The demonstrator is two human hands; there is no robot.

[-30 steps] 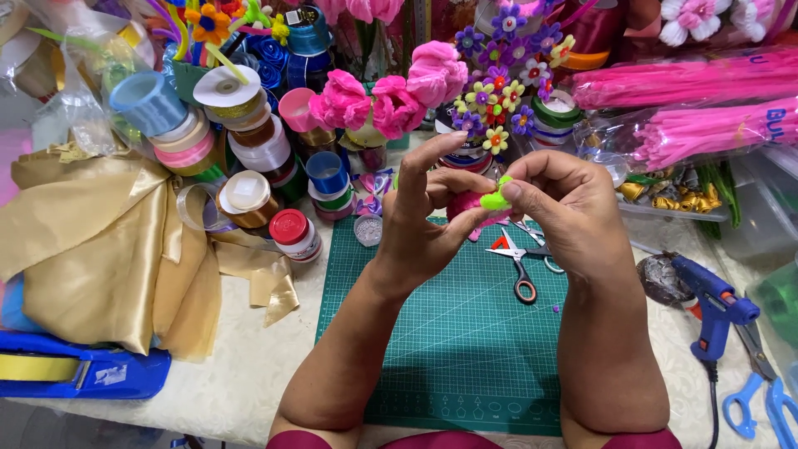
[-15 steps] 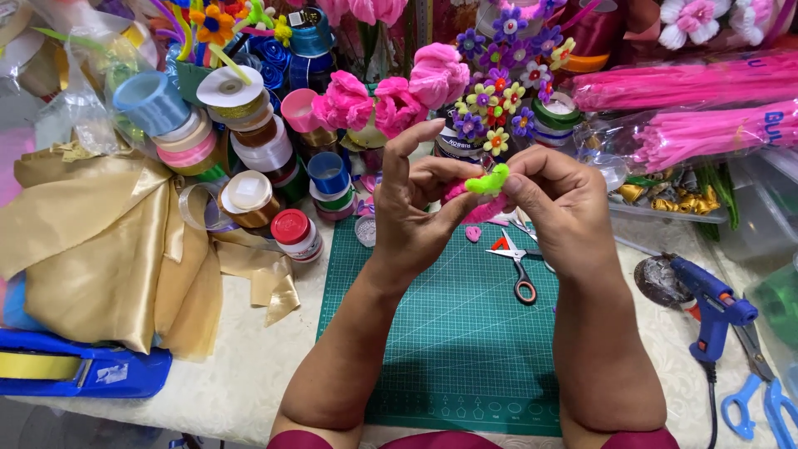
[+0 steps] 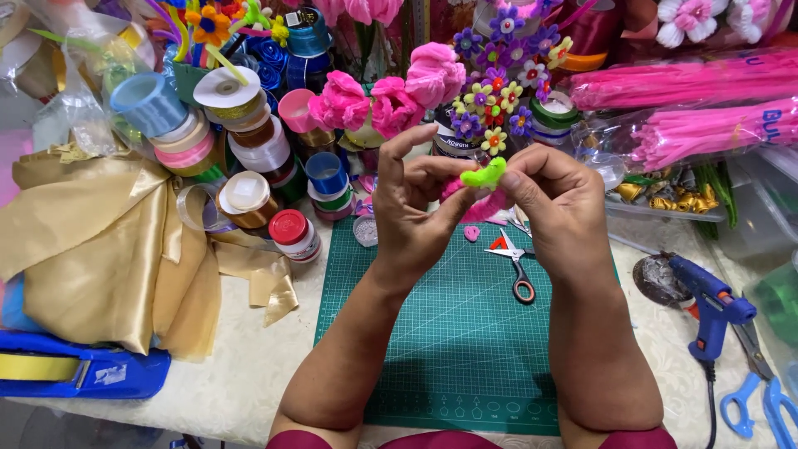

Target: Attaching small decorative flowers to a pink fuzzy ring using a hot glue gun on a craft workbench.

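Observation:
Both my hands are raised over the green cutting mat, pinching one small craft piece between them. My left hand and my right hand hold a fuzzy lime-green pipe cleaner wrapped onto a pink fuzzy flower piece, which is mostly hidden behind my fingers. The left index finger sticks up. Small scissors with red and black handles lie on the mat under my right hand, beside a small pink heart.
Ribbon spools and gold satin cloth fill the left side, with a blue tape dispenser at the edge. Pink pipe-cleaner flowers and bundles stand behind. A blue glue gun and blue scissors lie right.
My hands lifted slightly and turned the piece; the green pipe cleaner now sits curved on top between my thumbs.

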